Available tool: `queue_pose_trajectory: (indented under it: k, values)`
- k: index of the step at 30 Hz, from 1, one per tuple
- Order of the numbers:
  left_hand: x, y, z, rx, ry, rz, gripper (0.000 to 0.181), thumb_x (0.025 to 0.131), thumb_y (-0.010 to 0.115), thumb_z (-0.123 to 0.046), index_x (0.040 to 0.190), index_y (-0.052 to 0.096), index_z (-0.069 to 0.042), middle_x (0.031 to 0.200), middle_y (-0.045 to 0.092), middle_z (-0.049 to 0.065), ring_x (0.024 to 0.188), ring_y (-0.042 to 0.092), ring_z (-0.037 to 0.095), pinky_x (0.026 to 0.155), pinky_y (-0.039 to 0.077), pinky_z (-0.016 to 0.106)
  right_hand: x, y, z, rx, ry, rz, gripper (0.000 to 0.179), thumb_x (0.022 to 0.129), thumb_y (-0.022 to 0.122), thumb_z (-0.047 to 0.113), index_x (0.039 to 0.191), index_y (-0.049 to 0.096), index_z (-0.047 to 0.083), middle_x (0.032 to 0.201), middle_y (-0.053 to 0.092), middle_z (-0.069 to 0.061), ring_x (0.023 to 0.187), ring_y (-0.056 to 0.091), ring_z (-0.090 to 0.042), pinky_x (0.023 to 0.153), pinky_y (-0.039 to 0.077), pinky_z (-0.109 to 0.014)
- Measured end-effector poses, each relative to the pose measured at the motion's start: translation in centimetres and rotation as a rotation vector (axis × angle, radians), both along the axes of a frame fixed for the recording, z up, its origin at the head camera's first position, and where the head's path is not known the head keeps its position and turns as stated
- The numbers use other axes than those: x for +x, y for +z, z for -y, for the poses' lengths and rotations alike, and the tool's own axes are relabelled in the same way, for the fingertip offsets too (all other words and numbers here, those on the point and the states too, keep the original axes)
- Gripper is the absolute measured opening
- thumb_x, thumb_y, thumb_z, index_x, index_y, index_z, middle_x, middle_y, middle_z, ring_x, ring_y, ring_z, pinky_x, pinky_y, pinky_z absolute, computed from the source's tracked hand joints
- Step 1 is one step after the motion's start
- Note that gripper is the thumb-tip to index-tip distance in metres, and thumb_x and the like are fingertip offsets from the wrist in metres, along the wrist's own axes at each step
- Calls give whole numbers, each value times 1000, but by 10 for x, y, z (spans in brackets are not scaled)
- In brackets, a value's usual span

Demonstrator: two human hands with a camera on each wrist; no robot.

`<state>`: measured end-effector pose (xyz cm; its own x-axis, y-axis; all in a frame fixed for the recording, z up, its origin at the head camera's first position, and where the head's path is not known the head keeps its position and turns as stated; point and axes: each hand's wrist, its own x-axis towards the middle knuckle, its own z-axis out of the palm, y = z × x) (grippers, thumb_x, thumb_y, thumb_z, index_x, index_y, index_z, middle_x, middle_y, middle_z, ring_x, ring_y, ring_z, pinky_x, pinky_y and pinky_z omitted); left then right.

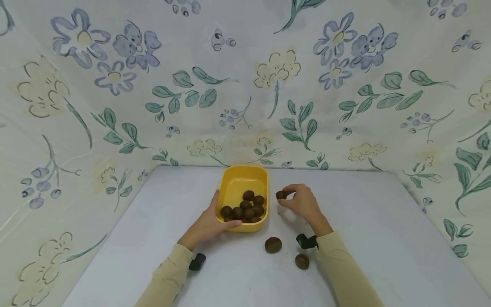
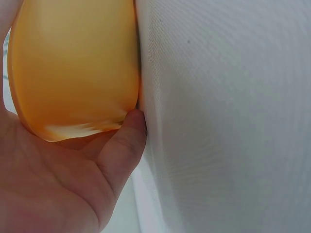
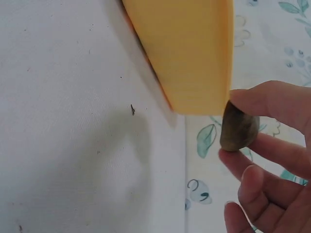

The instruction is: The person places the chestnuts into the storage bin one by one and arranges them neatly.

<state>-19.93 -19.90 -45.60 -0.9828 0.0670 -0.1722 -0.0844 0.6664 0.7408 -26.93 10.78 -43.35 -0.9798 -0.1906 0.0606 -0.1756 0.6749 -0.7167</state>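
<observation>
A yellow plastic container (image 1: 232, 187) holds several brown chestnuts (image 1: 245, 205), heaped mostly at its near end. My left hand (image 1: 209, 224) grips its near left corner, the thumb along the near rim. In the left wrist view the container's wall (image 2: 73, 63) fills the space between thumb and fingers, and one fingertip (image 2: 135, 119) reaches low down by the table surface. Just right of the container, my right hand (image 1: 303, 202) pinches one chestnut (image 3: 239, 127) between thumb and fingertips, raised above the table. The other fingers are partly curled.
Two more chestnuts lie on the white table (image 1: 245, 273), a larger one (image 1: 273, 245) and a smaller one (image 1: 302, 262), nearer than the container. Dark wrist-worn devices (image 1: 197, 262) show at both sleeves. Floral cloth (image 1: 245, 85) hangs behind and beside the table.
</observation>
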Motion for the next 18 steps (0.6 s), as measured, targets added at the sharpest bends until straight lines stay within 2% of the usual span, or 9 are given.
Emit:
queue_pose_trajectory:
  k: [3,11,18]
  values:
    - [1,0,1,0,0,-1,136,77,81,-68,167,-10,-19,172,18,23,156,30,45,124,30,65,1,1,-1,-18,1,-26,37,88,82,25,120,76,8,114,77,-8,100,63,-27,90,56,-43]
    - [-1,0,-2,9,0,-4,136,76,81,-68,167,-8,-21,173,18,19,157,28,42,125,28,64,2,6,-8,-76,-13,-55,40,88,82,27,123,76,8,120,76,-11,97,58,-26,76,50,-29]
    - [2,2,0,6,14,-3,137,76,82,-68,167,-8,-20,173,19,20,156,30,44,124,29,65,-4,9,-5,-134,7,-86,42,88,83,26,125,74,7,122,75,-13,93,55,-25,70,48,-26]
